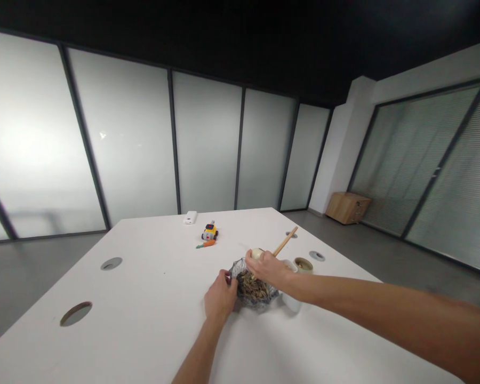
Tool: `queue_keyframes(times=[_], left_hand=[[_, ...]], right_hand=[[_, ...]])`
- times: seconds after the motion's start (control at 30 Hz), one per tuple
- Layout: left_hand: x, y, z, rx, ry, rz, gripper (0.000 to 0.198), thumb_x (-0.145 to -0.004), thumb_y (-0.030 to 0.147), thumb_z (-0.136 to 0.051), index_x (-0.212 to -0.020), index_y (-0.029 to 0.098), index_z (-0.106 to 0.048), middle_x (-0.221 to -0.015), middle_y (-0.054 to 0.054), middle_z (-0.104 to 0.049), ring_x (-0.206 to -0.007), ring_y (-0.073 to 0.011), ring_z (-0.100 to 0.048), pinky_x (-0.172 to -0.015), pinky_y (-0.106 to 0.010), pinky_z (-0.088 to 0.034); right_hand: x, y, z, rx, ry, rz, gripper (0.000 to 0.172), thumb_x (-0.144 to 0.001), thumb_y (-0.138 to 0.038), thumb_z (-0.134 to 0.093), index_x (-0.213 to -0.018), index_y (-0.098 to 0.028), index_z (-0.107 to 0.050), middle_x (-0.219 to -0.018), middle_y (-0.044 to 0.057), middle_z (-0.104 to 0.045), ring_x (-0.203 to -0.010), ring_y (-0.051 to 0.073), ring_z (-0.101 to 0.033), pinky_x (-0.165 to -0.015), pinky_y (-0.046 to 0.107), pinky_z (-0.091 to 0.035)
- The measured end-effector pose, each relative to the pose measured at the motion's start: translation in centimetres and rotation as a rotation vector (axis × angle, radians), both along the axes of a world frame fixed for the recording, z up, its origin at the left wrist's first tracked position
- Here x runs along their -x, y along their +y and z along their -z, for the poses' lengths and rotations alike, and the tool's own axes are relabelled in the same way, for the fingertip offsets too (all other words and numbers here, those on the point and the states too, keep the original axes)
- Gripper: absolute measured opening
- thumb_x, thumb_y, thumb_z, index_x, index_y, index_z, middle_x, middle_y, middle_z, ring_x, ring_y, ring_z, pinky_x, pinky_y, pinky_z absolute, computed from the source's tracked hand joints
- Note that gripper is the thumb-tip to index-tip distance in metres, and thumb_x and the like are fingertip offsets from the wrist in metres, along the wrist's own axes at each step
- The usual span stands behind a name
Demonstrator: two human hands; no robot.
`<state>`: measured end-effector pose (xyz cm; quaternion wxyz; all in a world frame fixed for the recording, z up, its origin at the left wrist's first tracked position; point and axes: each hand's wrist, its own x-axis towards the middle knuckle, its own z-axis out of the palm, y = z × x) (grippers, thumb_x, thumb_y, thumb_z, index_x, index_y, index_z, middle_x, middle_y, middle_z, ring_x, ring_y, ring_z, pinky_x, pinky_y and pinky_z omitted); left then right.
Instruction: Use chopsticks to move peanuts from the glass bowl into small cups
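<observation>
My left hand (221, 296) is closed on the near-left edge of a clear plastic bag (260, 305), its fingers pinching the rim. Inside the open bag lie brown, dried, seed-like or leaf-like bits (253, 288). Over the bag, my right hand (269, 266) is closed round a pale wooden stick (286, 241) that slants up to the right; its lower end dips toward the dried bits. A cream, rounded thing (256, 253) shows at the right fingers, and its kind is unclear.
Right of the bag stand a small round container (303, 265) and a white one, partly hidden by my right arm. Farther back on the white table (152, 288) are a yellow toy vehicle (210, 231), an orange-handled toy screwdriver (208, 243) and a white box-like device (190, 217). Round holes pierce the tabletop.
</observation>
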<state>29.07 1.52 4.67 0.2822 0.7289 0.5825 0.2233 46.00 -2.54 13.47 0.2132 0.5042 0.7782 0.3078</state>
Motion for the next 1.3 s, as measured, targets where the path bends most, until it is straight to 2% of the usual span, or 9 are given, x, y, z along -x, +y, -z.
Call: queue_keyframes(times=[0.17, 0.27, 0.37, 0.5, 0.6, 0.8, 0.93, 1.1, 1.3], left_hand=[[0.0, 0.0, 0.0, 0.001, -0.005, 0.002, 0.025, -0.102, 0.039, -0.047, -0.121, 0.026, -0.059, -0.120, -0.006, -0.077, -0.111, -0.0262, -0.073, -0.085, -0.032, -0.048], [0.0, 0.1, 0.1, 0.000, -0.004, 0.002, 0.026, -0.102, 0.039, -0.047, -0.121, 0.026, -0.059, -0.118, -0.006, -0.078, -0.110, -0.0261, -0.073, -0.086, -0.032, -0.049], [-0.1, 0.1, 0.3, -0.012, -0.016, 0.007, 0.027, -0.101, 0.040, -0.047, -0.121, 0.026, -0.060, -0.117, -0.006, -0.078, -0.109, -0.0262, -0.073, -0.085, -0.032, -0.049], [-0.1, 0.2, 0.4, -0.009, -0.023, 0.006, 0.027, -0.101, 0.039, -0.047, -0.121, 0.026, -0.060, -0.119, -0.006, -0.077, -0.109, -0.0261, -0.073, -0.085, -0.033, -0.049], [-0.1, 0.2, 0.5, -0.005, -0.016, 0.009, 0.028, -0.101, 0.039, -0.047, -0.121, 0.025, -0.060, -0.120, -0.007, -0.077, -0.109, -0.0252, -0.073, -0.085, -0.032, -0.049], [-0.2, 0.2, 0.4, 0.004, -0.004, -0.004, 0.027, -0.100, 0.041, -0.048, -0.120, 0.027, -0.060, -0.120, -0.005, -0.077, -0.109, -0.0259, -0.073, -0.085, -0.033, -0.048], [-0.1, 0.3, 0.4, 0.007, 0.005, -0.009, 0.027, -0.101, 0.041, -0.048, -0.120, 0.027, -0.060, -0.121, -0.006, -0.077, -0.108, -0.0266, -0.073, -0.085, -0.033, -0.048], [-0.1, 0.3, 0.3, 0.003, 0.007, -0.009, 0.027, -0.101, 0.041, -0.046, -0.120, 0.027, -0.060, -0.119, -0.004, -0.077, -0.109, -0.0273, -0.072, -0.083, -0.033, -0.047], [0.0, 0.2, 0.2, 0.008, 0.017, -0.006, 0.027, -0.102, 0.043, -0.046, -0.121, 0.028, -0.059, -0.121, -0.004, -0.077, -0.110, -0.0264, -0.072, -0.083, -0.032, -0.047]], right_hand=[[0.1, 0.1, -1.1, 0.024, 0.098, 0.117, 0.042, -0.093, 0.001, -0.042, -0.129, -0.015, -0.058, -0.142, 0.020, -0.060, -0.093, 0.023, -0.075, -0.071, 0.035, -0.058], [-0.4, -0.1, -2.2, 0.060, 0.213, 0.187, 0.040, -0.090, -0.011, -0.060, -0.129, -0.018, -0.059, -0.130, 0.016, -0.065, -0.090, 0.024, -0.076, -0.072, 0.036, -0.058], [-1.3, -0.6, -3.4, 0.068, 0.320, 0.247, 0.052, -0.077, -0.026, -0.077, -0.126, -0.021, -0.061, -0.125, 0.012, -0.067, -0.090, 0.027, -0.076, -0.072, 0.037, -0.057], [-3.4, -1.9, -4.7, -0.041, 0.472, 0.327, 0.054, -0.078, -0.038, -0.074, -0.129, -0.024, -0.061, -0.127, 0.010, -0.069, -0.094, 0.028, -0.075, -0.072, 0.035, -0.053], [-6.5, -3.7, -4.9, -0.113, 0.607, 0.493, 0.057, -0.080, -0.046, -0.069, -0.132, -0.025, -0.061, -0.130, 0.010, -0.071, -0.100, 0.030, -0.074, -0.075, 0.036, -0.050], [-13.7, -9.3, -1.5, -0.093, 0.783, 0.811, 0.058, -0.077, -0.051, -0.068, -0.128, -0.024, -0.064, -0.127, 0.013, -0.073, -0.109, 0.037, -0.070, -0.079, 0.041, -0.049], [-15.6, -11.8, 1.5, -0.056, 0.836, 0.925, 0.052, -0.079, -0.053, -0.065, -0.123, -0.026, -0.066, -0.125, 0.012, -0.074, -0.106, 0.037, -0.071, -0.076, 0.041, -0.048], [-15.7, -12.1, 3.7, -0.017, 0.885, 0.946, 0.045, -0.079, -0.047, -0.063, -0.119, -0.025, -0.065, -0.117, 0.011, -0.076, -0.102, 0.035, -0.073, -0.073, 0.039, -0.046], [-16.5, -11.3, 4.4, 0.001, 0.901, 0.959, 0.052, -0.079, -0.053, -0.065, -0.122, -0.024, -0.066, -0.117, 0.013, -0.076, -0.104, 0.036, -0.073, -0.077, 0.041, -0.050]])
